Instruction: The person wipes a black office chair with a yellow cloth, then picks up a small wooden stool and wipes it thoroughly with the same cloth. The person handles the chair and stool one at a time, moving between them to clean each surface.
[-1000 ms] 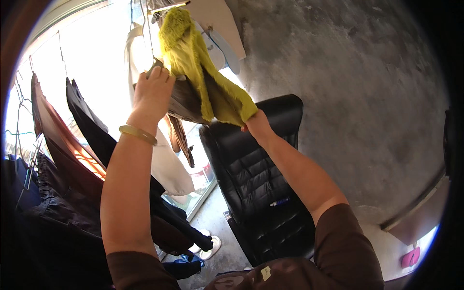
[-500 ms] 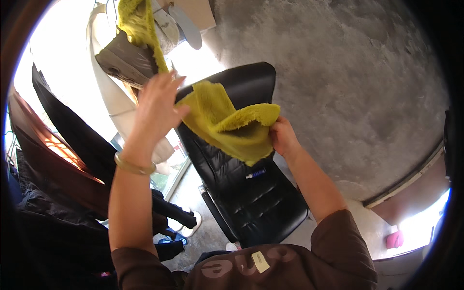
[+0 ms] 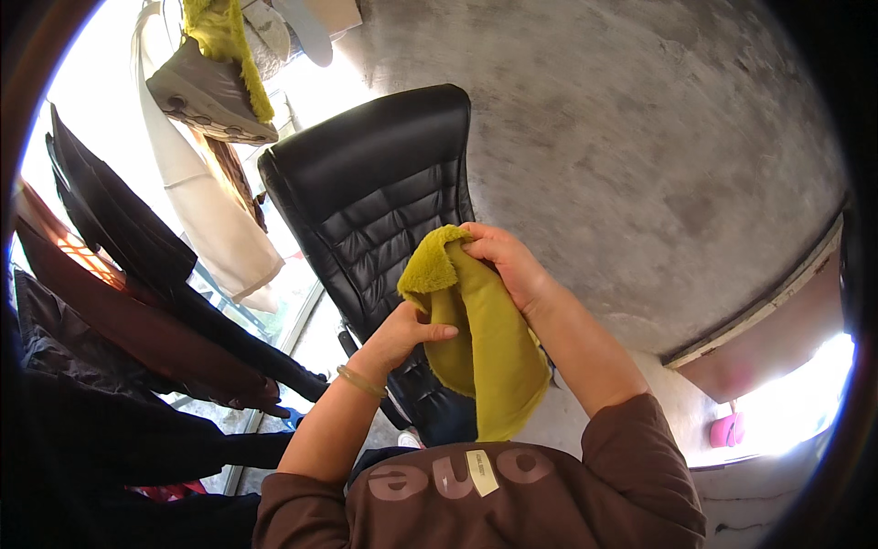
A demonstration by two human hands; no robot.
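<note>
A yellow-green fleecy cloth (image 3: 498, 348) hangs in front of my chest, its fluffy side folded over at the top and its smooth side facing me lower down. My right hand (image 3: 503, 261) pinches its upper right edge. Against the left edge lies my left hand (image 3: 407, 334), with a pale bangle on the wrist; its thumb rests across the front and its other fingers are partly hidden behind the fabric. Behind the cloth stands a black padded office chair (image 3: 366, 183), its seat mostly covered by the cloth and my arms.
Dark and brown garments (image 3: 137, 320) hang along the left. Pale trousers (image 3: 219, 220) hang beside them, near a grey item (image 3: 206, 91) topped with similar yellow-green fleece. A grey concrete surface (image 3: 622, 156) spreads behind the chair. At the far right sits a pink bucket (image 3: 727, 430).
The cloth has come down nearer my chest and now hangs lengthwise. My left hand moved down and right from open air onto its edge; my right hand moved slightly left. The view shifted.
</note>
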